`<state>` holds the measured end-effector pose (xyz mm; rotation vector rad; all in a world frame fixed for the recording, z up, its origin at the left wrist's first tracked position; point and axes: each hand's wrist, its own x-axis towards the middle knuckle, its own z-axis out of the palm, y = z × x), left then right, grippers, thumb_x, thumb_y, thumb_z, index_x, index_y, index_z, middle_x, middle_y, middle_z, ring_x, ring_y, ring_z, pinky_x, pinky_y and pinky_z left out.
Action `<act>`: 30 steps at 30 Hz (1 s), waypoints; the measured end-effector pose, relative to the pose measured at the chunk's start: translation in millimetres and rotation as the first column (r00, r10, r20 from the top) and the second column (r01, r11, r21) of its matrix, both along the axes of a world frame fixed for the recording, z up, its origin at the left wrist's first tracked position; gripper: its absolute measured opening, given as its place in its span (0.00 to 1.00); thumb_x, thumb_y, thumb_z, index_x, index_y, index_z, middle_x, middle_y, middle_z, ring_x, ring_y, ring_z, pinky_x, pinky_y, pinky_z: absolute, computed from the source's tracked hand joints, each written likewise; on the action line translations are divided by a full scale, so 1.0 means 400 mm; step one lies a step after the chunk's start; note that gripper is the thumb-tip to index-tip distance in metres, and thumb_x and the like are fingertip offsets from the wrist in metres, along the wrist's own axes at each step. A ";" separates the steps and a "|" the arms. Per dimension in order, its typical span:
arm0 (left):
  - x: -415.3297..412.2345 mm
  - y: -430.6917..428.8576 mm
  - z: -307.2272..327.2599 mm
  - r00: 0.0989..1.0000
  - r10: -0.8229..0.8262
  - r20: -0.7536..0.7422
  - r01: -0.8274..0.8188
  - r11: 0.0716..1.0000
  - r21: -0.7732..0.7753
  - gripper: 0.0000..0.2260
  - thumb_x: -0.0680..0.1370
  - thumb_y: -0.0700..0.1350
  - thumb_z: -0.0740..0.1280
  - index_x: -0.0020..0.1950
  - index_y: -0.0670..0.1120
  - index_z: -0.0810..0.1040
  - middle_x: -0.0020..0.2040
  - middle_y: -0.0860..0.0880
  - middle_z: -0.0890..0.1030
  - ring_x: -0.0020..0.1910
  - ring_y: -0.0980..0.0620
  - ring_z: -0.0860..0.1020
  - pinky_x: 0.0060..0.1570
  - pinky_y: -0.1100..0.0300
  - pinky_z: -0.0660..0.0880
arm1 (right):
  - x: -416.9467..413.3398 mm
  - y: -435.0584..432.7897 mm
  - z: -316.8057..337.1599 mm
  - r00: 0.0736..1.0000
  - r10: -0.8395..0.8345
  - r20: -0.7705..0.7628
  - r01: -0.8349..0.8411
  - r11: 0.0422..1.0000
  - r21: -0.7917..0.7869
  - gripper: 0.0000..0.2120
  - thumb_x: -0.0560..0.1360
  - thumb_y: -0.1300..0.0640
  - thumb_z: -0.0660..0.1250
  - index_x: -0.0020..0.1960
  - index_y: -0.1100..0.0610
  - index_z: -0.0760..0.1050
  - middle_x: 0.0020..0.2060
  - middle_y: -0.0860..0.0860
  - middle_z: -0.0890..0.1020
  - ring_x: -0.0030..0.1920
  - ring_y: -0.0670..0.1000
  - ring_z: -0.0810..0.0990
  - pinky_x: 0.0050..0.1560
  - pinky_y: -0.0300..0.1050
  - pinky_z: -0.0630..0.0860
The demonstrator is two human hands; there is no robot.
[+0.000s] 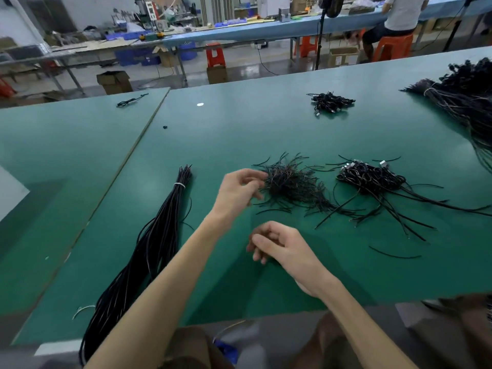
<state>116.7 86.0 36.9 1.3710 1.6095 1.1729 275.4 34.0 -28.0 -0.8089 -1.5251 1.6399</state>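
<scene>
Green worktop (239, 123) spread across whole view. Long cable bundle (159, 235), white-tied, laid at 8 o'clock. Connector cable pile (372, 179) seen at 3 o'clock. Short wire pile (290, 185) placed just right of centre, near connector cable pile. Left hand (237, 193) held at pile's 9 o'clock edge, fingertips among strands; grip narrow, possibly pinching one strand, blur prevents certainty. Right hand (282, 249) held at pile's 6 o'clock, grip loosely curled, apart from wires.
</scene>
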 end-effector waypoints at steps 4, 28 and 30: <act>-0.148 -0.059 -0.025 0.860 0.258 -0.441 -0.274 0.961 0.028 0.09 0.81 0.39 0.67 0.59 0.43 0.82 0.53 0.44 0.82 0.45 0.51 0.79 0.47 0.58 0.75 | 0.001 0.001 0.002 1.000 0.025 0.012 -0.025 0.999 0.030 0.07 0.82 0.59 0.67 0.53 0.64 0.79 0.44 0.59 0.86 0.40 0.51 0.82 0.41 0.41 0.78; -0.317 -0.167 -0.079 0.529 0.380 -0.759 -0.612 0.790 -0.031 0.11 0.84 0.47 0.67 0.57 0.40 0.75 0.53 0.40 0.77 0.50 0.40 0.76 0.46 0.48 0.69 | 0.012 0.003 -0.012 1.000 0.014 0.019 -0.015 0.999 0.031 0.05 0.82 0.63 0.66 0.54 0.65 0.78 0.44 0.58 0.86 0.40 0.50 0.82 0.41 0.40 0.78; -0.319 -0.174 -0.078 0.521 0.370 -0.770 -0.613 0.789 -0.035 0.10 0.84 0.47 0.66 0.56 0.39 0.75 0.52 0.40 0.78 0.46 0.41 0.75 0.45 0.48 0.70 | 0.014 0.004 -0.013 1.000 0.014 0.020 -0.015 0.999 0.032 0.05 0.82 0.63 0.66 0.54 0.65 0.78 0.44 0.58 0.86 0.40 0.50 0.82 0.41 0.40 0.78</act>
